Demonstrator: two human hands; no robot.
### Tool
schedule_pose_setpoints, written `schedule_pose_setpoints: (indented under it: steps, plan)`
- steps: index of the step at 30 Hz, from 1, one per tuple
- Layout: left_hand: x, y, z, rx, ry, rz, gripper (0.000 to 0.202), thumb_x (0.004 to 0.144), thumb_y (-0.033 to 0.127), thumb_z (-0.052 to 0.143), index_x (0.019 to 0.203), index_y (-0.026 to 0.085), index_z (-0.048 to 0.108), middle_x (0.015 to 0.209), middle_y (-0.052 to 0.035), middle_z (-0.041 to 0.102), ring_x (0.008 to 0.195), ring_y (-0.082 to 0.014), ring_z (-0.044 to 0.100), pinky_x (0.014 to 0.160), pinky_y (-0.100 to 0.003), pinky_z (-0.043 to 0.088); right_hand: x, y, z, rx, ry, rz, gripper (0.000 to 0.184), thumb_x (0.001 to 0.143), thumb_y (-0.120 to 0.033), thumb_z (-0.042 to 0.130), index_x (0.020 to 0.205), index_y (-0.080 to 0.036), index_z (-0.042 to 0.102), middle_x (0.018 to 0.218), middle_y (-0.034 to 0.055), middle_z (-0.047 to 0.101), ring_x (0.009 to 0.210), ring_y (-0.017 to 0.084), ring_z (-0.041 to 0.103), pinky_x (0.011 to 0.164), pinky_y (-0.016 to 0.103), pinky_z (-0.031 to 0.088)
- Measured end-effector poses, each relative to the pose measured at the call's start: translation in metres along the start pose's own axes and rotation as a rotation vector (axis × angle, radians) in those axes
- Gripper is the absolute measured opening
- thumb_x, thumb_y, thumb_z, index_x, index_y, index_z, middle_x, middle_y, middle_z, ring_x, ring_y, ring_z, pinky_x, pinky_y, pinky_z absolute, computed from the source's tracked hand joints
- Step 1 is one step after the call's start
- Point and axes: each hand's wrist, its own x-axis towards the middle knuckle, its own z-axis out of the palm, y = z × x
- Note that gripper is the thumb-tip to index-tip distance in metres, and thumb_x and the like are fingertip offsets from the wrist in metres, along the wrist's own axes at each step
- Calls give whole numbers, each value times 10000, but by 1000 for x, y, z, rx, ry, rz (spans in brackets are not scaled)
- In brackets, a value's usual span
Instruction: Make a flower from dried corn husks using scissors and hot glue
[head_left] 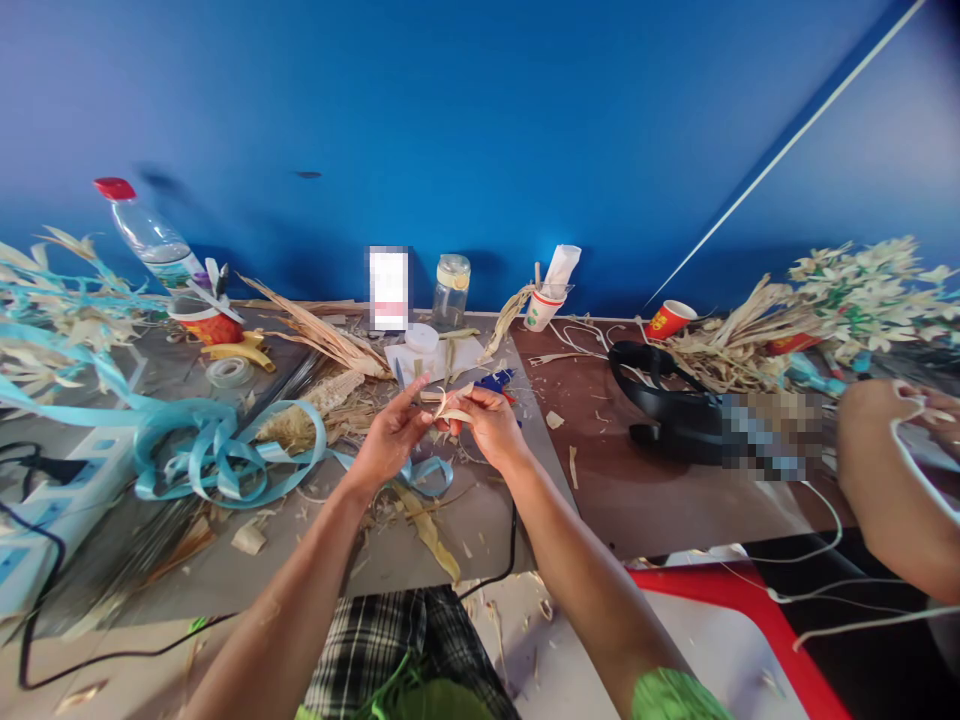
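Observation:
My left hand (390,436) and my right hand (489,420) meet above the grey table (480,520), both pinching a pale strip of dried corn husk (448,405) between their fingertips. My left index finger points up toward the husk. Loose husk scraps (429,525) lie on the table just beneath my hands. A curled light blue ribbon (214,450) lies to the left of my left hand.
A tilted water bottle (150,235), a red cup (206,320), tape (229,372), a glass jar (451,290) and a paper cup (541,305) stand behind. Black headset (675,405) and husk flowers (855,290) lie right. Another person's arm (892,480) holds thin string.

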Motion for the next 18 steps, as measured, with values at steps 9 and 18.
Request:
schedule_pose_setpoints:
  steps: [9, 18]
  plan:
    - [2, -1, -2, 21, -32, -3, 733, 766, 375, 622, 1389, 143, 313, 571, 42, 544, 446, -41, 292, 437, -189, 212, 0, 2, -1, 59, -45, -16, 143, 722, -295, 635, 736, -161, 683, 491, -22, 569, 442, 99, 488, 504, 249, 401]
    - [1, 0, -2, -49, -29, -19, 762, 757, 381, 642, 1402, 177, 293, 601, 32, 558, 571, -87, 471, 552, -207, 337, -1, 3, -1, 18, -28, -18, 177, 716, -339, 650, 743, -166, 683, 584, -3, 618, 462, 91, 505, 497, 234, 403]
